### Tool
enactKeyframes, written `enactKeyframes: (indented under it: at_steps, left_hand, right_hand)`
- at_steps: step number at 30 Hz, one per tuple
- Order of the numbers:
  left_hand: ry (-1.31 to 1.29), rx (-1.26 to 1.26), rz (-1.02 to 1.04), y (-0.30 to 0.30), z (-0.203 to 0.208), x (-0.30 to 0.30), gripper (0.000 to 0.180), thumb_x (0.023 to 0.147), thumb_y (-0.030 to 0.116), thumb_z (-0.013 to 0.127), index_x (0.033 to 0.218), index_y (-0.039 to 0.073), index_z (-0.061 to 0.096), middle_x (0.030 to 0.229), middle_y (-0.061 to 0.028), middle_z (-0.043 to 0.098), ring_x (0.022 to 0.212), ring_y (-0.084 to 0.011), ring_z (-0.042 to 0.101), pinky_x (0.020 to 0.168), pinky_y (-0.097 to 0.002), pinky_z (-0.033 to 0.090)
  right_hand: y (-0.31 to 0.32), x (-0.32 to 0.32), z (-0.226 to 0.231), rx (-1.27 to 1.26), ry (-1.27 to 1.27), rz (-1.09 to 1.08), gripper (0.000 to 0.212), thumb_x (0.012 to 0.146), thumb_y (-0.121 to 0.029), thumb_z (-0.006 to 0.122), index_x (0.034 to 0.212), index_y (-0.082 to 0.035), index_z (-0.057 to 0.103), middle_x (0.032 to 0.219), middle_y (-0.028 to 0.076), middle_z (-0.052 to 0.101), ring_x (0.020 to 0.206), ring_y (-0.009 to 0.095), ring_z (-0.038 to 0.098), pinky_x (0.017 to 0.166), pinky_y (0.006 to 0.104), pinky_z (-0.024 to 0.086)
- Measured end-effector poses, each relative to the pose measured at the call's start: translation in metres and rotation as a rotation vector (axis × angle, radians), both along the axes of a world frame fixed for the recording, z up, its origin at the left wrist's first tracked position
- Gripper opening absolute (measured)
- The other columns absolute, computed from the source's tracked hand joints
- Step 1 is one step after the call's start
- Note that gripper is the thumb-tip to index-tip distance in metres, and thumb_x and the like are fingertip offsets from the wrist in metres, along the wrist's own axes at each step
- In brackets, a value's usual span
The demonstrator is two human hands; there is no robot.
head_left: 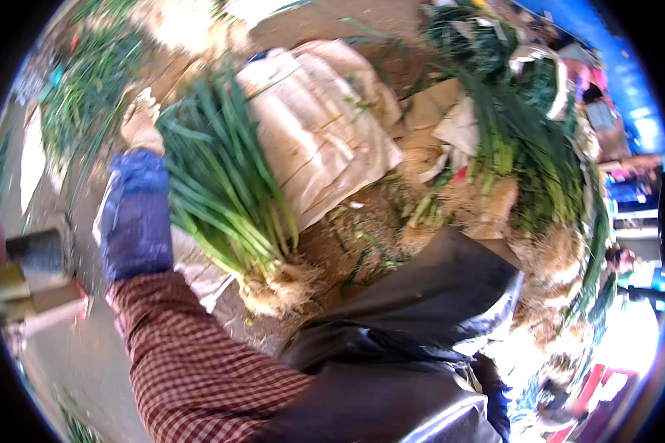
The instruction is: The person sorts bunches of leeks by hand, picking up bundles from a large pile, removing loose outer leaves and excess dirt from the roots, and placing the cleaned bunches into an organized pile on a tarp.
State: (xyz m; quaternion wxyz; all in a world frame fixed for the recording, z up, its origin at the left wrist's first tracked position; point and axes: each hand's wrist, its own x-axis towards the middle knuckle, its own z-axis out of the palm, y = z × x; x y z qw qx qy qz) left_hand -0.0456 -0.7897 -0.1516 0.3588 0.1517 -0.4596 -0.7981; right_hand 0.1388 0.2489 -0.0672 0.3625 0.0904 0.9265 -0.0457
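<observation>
My left hand (142, 123), in a pale glove, reaches forward beside the leaf tips of a large bunch of green onions (225, 177). Its fingers look bent, but they are too small and blurred to show whether they grip any leaves. A purple-blue cuff (135, 221) and a red checked sleeve (192, 362) cover that arm. The bunch's pale, stringy roots (277, 289) point toward me, and its leaves fan away to the far left. I cannot make out my right hand; a dark shape (488, 373) beside the black apron (414, 310) is unclear.
A creased beige sheet (321, 125) lies right of the bunch on dirt-strewn ground (355, 229). More green onions (524, 162) with roots are heaped at the right. Another leafy pile (96, 81) lies at the far left. A cardboard box (44, 295) stands at the left edge.
</observation>
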Motion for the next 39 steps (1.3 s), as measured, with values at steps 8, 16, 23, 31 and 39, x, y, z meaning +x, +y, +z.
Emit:
enactKeyframes:
  at_steps: [8,16,23,31,39]
  left_hand:
    - [0.364,-0.208,-0.401,0.363,0.22,-0.087,0.022,0.09,0.013,0.062,0.105,-0.002,0.066,0.088,-0.0086,0.065,0.074,-0.0117,0.057,0.069,-0.0252,0.047]
    - [1.138,-1.112,-1.282,0.712,0.295,0.031,0.063,0.089,0.027,0.064,0.143,0.007,0.038,0.143,-0.0182,0.043,0.118,-0.0311,0.054,0.102,-0.0384,0.042]
    - [0.818,-1.521,-1.787,0.793,0.194,0.06,0.061,0.087,0.035,0.059,0.138,0.006,0.044,0.134,-0.0221,0.049,0.121,-0.0367,0.051,0.102,-0.0399,0.041]
    - [0.566,-1.548,-1.944,0.813,0.161,0.061,0.044,0.092,0.035,0.059,0.127,0.009,0.057,0.113,-0.0165,0.065,0.106,-0.0279,0.062,0.092,-0.0345,0.047]
    - [0.064,-0.621,-2.071,0.851,0.171,0.061,0.03,0.091,0.01,0.062,0.12,0.002,0.062,0.112,-0.005,0.066,0.099,-0.0128,0.06,0.09,-0.0277,0.048]
  right_hand:
    - [-0.054,-0.013,0.014,-0.003,0.097,0.02,0.032,0.086,-0.041,0.064,0.108,-0.018,0.071,0.096,0.013,0.071,0.091,0.025,0.066,0.082,0.0379,0.049]
    - [-0.075,-0.025,0.011,-0.28,0.285,0.019,0.028,0.088,-0.033,0.055,0.104,-0.013,0.068,0.097,0.018,0.068,0.092,0.033,0.065,0.079,0.0419,0.051]
    - [-0.063,-0.003,0.09,-0.086,0.605,0.036,0.024,0.086,-0.027,0.057,0.107,-0.017,0.066,0.088,0.014,0.069,0.084,0.032,0.067,0.071,0.0382,0.054]
    - [0.001,-0.007,0.165,0.345,1.142,-0.221,0.051,0.084,-0.023,0.058,0.132,-0.013,0.048,0.105,0.016,0.063,0.089,0.034,0.063,0.079,0.0471,0.048]
    - [0.089,-0.054,0.117,0.617,1.337,-0.039,0.031,0.082,-0.024,0.059,0.111,-0.014,0.063,0.121,0.014,0.054,0.112,0.035,0.051,0.098,0.0557,0.035]
